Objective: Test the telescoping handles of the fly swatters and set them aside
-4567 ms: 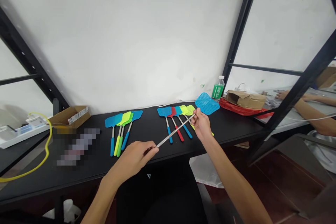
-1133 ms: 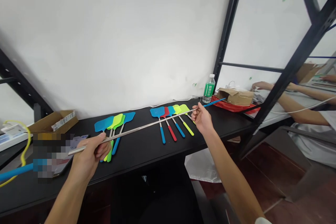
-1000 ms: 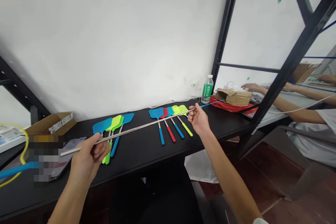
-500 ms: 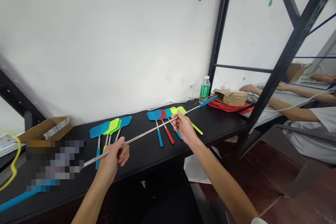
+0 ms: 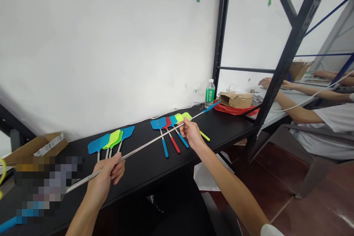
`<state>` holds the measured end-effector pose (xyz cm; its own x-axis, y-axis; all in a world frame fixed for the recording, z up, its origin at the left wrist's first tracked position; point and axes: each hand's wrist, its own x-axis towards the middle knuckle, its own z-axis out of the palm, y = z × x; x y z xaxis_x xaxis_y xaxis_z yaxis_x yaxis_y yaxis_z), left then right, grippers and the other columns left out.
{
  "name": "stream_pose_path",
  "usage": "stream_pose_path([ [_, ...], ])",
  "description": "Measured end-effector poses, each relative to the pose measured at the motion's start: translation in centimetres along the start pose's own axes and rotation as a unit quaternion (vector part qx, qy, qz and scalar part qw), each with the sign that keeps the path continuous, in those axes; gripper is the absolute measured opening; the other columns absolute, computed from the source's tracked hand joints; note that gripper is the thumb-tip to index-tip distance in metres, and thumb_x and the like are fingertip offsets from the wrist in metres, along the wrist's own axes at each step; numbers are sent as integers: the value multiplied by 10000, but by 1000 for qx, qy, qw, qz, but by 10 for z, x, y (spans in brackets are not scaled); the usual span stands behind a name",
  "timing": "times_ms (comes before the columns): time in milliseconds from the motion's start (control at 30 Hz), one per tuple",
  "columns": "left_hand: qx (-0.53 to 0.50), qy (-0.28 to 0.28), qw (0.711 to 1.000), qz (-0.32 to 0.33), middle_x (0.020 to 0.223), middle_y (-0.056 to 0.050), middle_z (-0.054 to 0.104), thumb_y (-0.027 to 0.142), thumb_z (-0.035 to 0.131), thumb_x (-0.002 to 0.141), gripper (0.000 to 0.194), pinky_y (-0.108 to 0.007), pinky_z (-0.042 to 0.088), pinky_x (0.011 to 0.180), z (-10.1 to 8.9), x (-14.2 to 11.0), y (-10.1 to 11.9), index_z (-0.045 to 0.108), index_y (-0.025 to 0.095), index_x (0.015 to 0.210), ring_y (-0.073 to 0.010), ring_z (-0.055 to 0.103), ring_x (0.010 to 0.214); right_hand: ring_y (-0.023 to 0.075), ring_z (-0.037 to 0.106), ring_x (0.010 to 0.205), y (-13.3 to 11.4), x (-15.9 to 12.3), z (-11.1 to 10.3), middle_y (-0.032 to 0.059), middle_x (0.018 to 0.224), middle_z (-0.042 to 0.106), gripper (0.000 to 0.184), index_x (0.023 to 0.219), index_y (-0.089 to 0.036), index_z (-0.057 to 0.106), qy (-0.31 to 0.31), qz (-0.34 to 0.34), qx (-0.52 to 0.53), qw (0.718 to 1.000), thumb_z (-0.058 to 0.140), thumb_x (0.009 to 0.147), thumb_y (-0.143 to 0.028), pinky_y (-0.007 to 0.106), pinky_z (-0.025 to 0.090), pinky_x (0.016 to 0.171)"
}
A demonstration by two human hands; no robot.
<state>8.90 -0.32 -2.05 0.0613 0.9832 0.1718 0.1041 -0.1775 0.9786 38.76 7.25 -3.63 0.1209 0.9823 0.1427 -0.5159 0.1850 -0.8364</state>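
Observation:
Both my hands hold one fly swatter with a long, extended silver rod (image 5: 149, 143), raised at a slant over the black table. Its blue paddle (image 5: 212, 106) points to the far right, seen nearly edge-on; the blue handle (image 5: 7, 225) lies at the lower left, partly behind a blurred patch. My left hand (image 5: 106, 173) is wrapped around the rod nearer the handle. Toward the paddle, my right hand (image 5: 191, 131) pinches the rod between thumb and fingers. Behind the rod lie two groups of short fly swatters: blue and yellow-green ones (image 5: 112, 139) at left, blue, red and yellow ones (image 5: 158, 123) at centre.
A green-labelled bottle (image 5: 210, 94) stands by the wall, beside a cardboard box (image 5: 236, 100) on red plastic (image 5: 231, 110). An open carton (image 5: 52, 151) sits at left. A black metal frame post (image 5: 279, 70) rises at right; past it, other people's arms rest on a table.
My left hand has moved down-left along the rod, so my hands are farther apart. My right hand keeps its pinch on the rod. The whole view has shifted slightly.

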Motion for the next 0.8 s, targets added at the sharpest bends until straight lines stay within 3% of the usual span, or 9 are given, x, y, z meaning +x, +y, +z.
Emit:
stream_pose_path([
  [333,-8,27,1000,7,448,39,242,387,545,862,484,-270,247,414,-34,1,-2,339,208,462,-109,283,388,89,449,434,-21,11,-23,1,529,556,425,681,-153,674,43,-24,17,999,771,682,-567,241,297,413],
  [633,17,47,998,24,439,35,250,437,538,877,531,-270,258,408,-54,-2,-1,328,205,448,-108,289,387,89,447,446,-25,5,-18,1,537,553,449,667,-159,660,45,-30,25,998,766,680,-595,245,297,417],
  [800,-13,85,994,62,414,27,223,482,420,929,569,-289,282,429,-65,-10,12,306,205,445,-117,256,380,83,438,454,-25,7,-21,-24,542,522,398,701,-164,664,41,-33,48,997,786,681,-542,249,305,430],
])
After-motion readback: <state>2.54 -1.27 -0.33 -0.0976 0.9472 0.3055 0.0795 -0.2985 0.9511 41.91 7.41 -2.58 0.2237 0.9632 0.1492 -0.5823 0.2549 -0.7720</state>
